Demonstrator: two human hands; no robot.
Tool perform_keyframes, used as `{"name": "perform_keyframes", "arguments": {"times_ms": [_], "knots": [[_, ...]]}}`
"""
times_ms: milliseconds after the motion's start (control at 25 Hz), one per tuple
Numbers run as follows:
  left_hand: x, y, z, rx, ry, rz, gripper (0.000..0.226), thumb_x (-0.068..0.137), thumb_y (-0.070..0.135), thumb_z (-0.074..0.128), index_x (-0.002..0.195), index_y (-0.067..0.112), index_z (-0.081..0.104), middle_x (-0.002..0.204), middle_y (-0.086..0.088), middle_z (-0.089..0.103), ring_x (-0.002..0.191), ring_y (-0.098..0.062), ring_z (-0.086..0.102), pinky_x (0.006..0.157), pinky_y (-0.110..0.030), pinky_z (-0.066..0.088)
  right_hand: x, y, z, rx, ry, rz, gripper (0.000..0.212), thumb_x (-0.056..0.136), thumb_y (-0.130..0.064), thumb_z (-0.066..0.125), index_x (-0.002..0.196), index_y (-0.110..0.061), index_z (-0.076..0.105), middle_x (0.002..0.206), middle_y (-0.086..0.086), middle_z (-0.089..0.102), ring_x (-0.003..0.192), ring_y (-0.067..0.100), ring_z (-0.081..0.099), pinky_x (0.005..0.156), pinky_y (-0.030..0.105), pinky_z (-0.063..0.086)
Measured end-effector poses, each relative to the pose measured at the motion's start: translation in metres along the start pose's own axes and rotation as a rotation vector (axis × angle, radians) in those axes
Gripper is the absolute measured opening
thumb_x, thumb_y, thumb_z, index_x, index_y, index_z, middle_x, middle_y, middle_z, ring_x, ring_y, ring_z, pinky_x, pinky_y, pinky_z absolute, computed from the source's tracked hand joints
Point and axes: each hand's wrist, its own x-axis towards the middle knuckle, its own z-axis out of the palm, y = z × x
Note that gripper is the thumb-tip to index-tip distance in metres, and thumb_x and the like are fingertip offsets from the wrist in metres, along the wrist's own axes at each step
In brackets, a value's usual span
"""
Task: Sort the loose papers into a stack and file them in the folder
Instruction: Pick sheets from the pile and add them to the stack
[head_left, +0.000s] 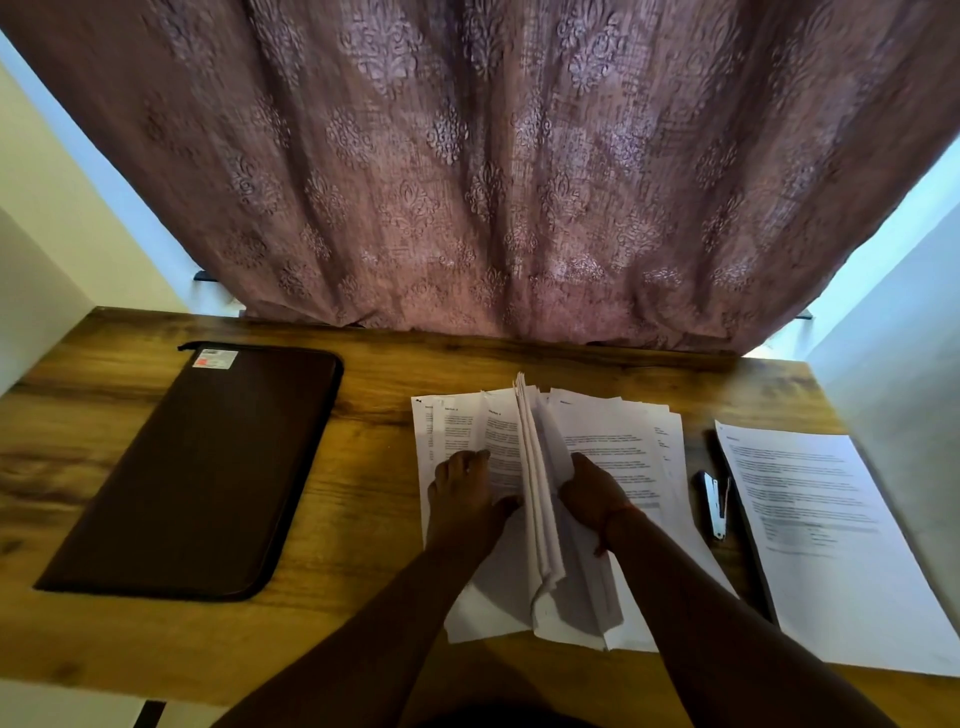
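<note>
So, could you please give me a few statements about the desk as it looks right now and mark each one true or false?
1. The dark folder lies closed on the desk, to the left of the papers. True.
2. The left hand rests on the spread sheets. True.
3. The right hand is holding the stapler. False: the stapler lies untouched on the wooden desk, and the right hand grips a raised bundle of papers.
4. The loose papers are already inside the folder. False: they are still on the desk, outside it.
5. A separate printed stack lies right of the stapler. True.
</note>
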Motion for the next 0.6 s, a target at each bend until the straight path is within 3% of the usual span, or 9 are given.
{"name": "perform_keyframes", "arguments": {"times_ms": [80, 200, 280, 440, 600], "knots": [[0.0, 0.003, -0.001, -0.087, -0.02, -0.013, 0.063, 0.09, 0.046, 0.063, 0.144, 0.025, 0.038, 0.144, -0.003, 0.044, 0.135, -0.026, 0.039, 0.113, -0.047, 0.035, -0.002, -0.001, 0.0, 0.007, 0.009, 0.002, 0.04, 0.092, -0.019, 0.059, 0.13, -0.015, 0.047, 0.123, 0.013, 0.056, 0.117, 0.032, 0.052, 0.102, 0.049, 0.045], [0.001, -0.002, 0.005, -0.259, -0.02, -0.083, 0.028, 0.097, 0.059, 0.039, 0.111, 0.04, 0.054, 0.113, 0.009, 0.066, 0.106, -0.014, 0.064, 0.1, -0.048, 0.051, -0.002, -0.002, 0.0, 0.03, -0.011, -0.014, 0.033, 0.091, -0.02, 0.058, 0.123, -0.02, 0.049, 0.113, 0.006, 0.057, 0.11, 0.03, 0.055, 0.095, 0.049, 0.05], [-0.001, -0.011, 0.011, -0.247, 0.031, -0.05, 0.043, 0.091, 0.072, 0.027, 0.101, 0.042, 0.056, 0.098, 0.012, 0.07, 0.093, -0.014, 0.069, 0.093, -0.049, 0.055, -0.003, -0.002, -0.001, 0.032, -0.014, -0.025, 0.031, 0.091, -0.021, 0.059, 0.12, -0.022, 0.049, 0.108, 0.004, 0.057, 0.105, 0.028, 0.056, 0.091, 0.047, 0.052], [0.003, -0.009, 0.008, -0.146, -0.045, -0.06, 0.042, 0.091, 0.076, 0.021, 0.113, 0.047, 0.043, 0.097, 0.012, 0.068, 0.09, -0.014, 0.069, 0.09, -0.047, 0.057, -0.002, -0.001, -0.002, 0.032, -0.015, -0.032, 0.03, 0.092, -0.018, 0.059, 0.12, -0.022, 0.048, 0.108, 0.004, 0.055, 0.103, 0.026, 0.054, 0.091, 0.047, 0.05], [0.008, -0.009, 0.005, -0.062, -0.064, -0.052, 0.063, 0.08, 0.091, 0.02, 0.106, 0.045, 0.055, 0.09, 0.013, 0.071, 0.082, -0.011, 0.07, 0.083, -0.04, 0.058, 0.0, 0.0, -0.002, 0.036, -0.02, -0.037, 0.032, 0.093, -0.02, 0.059, 0.122, -0.022, 0.047, 0.109, 0.003, 0.055, 0.101, 0.025, 0.054, 0.089, 0.046, 0.05]]}}
